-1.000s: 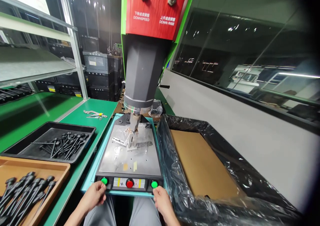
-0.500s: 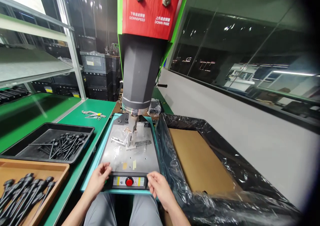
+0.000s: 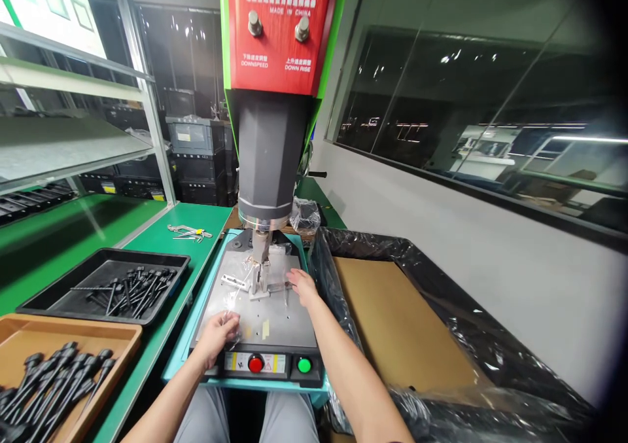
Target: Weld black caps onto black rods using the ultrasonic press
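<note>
My left hand (image 3: 216, 339) is over the front left of the metal base plate (image 3: 289, 330), thumb and fingers pinched together at the edge of a clear plastic film (image 3: 230, 304). Farther back, my right hand (image 3: 304, 287) reaches in from the right with its fingers stretched out, beside the metal fixture (image 3: 259, 292) and close to the film's right side. Whether those fingertips touch the film is hard to see. Above the fixture stands the press's metal horn (image 3: 261, 245), under a dark grey housing (image 3: 267, 155).
A red button (image 3: 256, 364) and a green button (image 3: 305, 365) sit on the press's front. At left are a black tray (image 3: 179, 260) and an orange tray (image 3: 132, 338) of black stemmed parts. A plastic-lined box (image 3: 338, 299) with cardboard inside stands right. Hand tools (image 3: 189, 232) lie behind.
Both hands have left the press's front corners. My right hand has moved forward to beside the fixture, uncovering the green button. My left hand has shifted right to the film. The view has tilted up.
</note>
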{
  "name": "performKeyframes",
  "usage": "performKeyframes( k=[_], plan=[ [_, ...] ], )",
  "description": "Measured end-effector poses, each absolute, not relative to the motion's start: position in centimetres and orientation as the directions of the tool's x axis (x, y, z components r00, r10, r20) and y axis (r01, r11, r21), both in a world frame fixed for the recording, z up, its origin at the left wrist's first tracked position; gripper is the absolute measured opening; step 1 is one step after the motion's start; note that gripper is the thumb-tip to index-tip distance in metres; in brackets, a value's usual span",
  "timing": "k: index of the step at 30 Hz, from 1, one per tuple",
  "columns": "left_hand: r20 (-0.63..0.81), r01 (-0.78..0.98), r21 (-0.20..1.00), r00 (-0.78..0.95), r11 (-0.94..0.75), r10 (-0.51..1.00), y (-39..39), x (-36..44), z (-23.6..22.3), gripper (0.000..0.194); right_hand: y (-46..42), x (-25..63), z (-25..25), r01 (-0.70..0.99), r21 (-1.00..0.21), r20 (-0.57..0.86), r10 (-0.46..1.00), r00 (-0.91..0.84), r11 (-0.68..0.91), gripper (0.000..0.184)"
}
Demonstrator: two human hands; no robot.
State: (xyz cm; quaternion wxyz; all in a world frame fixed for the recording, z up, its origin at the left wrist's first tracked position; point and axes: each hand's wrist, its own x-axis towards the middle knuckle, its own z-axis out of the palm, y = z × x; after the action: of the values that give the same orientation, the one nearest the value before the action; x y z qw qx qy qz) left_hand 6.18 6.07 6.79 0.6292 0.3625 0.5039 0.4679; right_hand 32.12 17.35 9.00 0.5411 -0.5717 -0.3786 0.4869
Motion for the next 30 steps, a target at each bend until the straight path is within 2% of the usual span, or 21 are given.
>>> performKeyframes(
  k=[4,9,14,17,20,24,30],
  plan=[
    [-0.313,-0.294,0.893,0.140,0.341,0.939,5.1,6.0,8.1,0.037,16.9,32.5,8.7,-0.152,-0.960,-0.237,0.972,0.003,-0.234,0.020],
    [-0.388,-0.439,0.783,0.209,0.440,0.898,4.5,6.1,10.0,0.028,15.1,32.3,8.2,-0.113,-0.973,-0.185,0.971,-0.149,-0.203,0.027],
    [-0.403,-0.550,0.698,0.228,0.459,0.886,4.6,6.4,11.4,0.020,14.4,28.6,8.5,-0.013,-1.000,0.007,0.997,-0.074,0.006,0.033],
    [-0.400,-0.541,0.703,0.234,0.461,0.886,4.8,6.7,12.2,0.019,15.3,26.5,10.0,0.080,-0.981,0.181,0.982,0.054,0.177,0.039],
    [-0.386,-0.532,0.715,0.239,0.453,0.891,5.0,6.8,12.8,0.021,16.9,25.3,11.7,0.207,-0.938,0.306,0.944,0.121,0.277,0.046],
    [-0.389,-0.528,0.712,0.252,0.462,0.886,5.3,6.7,13.3,0.025,18.7,24.6,13.0,0.475,-0.807,0.428,0.902,0.060,0.352,0.034],
    [-0.377,-0.538,0.708,0.261,0.458,0.889,5.8,6.8,13.4,0.022,18.9,24.4,14.2,0.509,-0.752,0.496,0.868,0.019,0.418,0.025]
  ],
)
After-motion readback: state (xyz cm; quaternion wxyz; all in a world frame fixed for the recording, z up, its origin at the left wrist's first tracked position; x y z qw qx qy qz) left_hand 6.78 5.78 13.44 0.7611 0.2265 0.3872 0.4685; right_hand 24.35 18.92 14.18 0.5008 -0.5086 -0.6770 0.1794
